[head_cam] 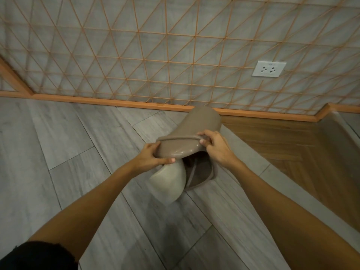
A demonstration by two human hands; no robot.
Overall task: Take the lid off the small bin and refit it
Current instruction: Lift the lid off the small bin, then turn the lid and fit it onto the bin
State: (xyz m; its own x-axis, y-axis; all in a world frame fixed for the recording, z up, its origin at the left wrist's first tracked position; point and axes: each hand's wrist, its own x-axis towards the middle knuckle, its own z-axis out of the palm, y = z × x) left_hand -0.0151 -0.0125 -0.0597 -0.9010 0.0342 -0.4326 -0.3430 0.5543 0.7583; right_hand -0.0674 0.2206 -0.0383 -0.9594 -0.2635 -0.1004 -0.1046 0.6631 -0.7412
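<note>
A glossy taupe lid (pixel 181 147) with a swing flap is held tilted in the air above the small bin. My left hand (pixel 151 156) grips its left edge and my right hand (pixel 216 148) grips its right edge. Below the lid stands the small bin (pixel 171 182) on the floor, pale beige on the outside. Its mouth is uncovered and its darker brown inside (pixel 200 172) shows. The lid's far part rises toward the wall and hides the bin's back rim.
Grey plank floor (pixel 58 162) lies to the left and in front. A brown wood floor strip (pixel 282 143) runs on the right. The wall close behind carries an orange lattice (pixel 155 55), an orange skirting board (pixel 97 100) and a white double socket (pixel 268 69).
</note>
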